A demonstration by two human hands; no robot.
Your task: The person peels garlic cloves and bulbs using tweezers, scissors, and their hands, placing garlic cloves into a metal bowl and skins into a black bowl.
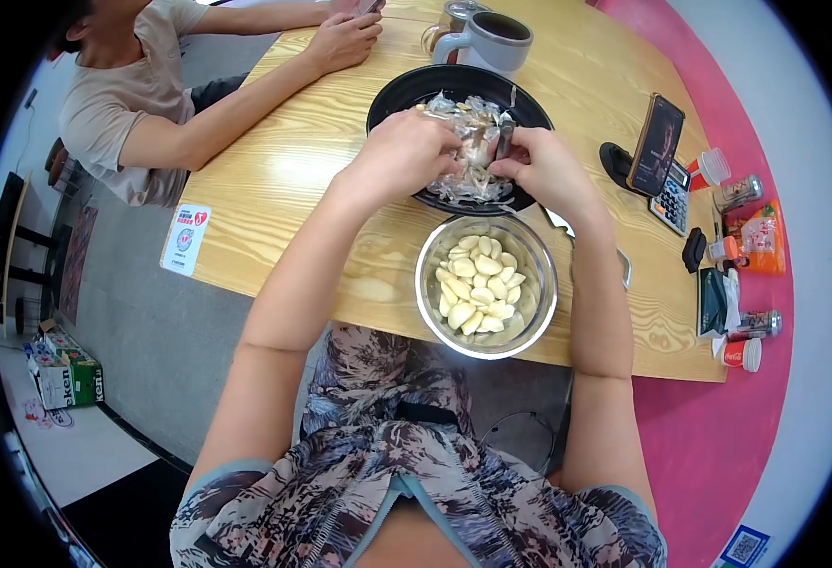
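Observation:
A black plate is heaped with papery garlic skins. Over its left side my left hand has curled fingers in the skins; whatever they grip is hidden. My right hand, at the plate's right side, pinches a small dark tool, perhaps a knife, standing nearly upright. Between both hands lies a pale garlic bulb, partly covered by skins. Just in front of the plate, a steel bowl holds several peeled garlic cloves.
Behind the plate stand a large mug and a glass jar. A propped phone, a calculator, cans and a tissue box line the right edge. A seated person rests their forearms on the table's left side.

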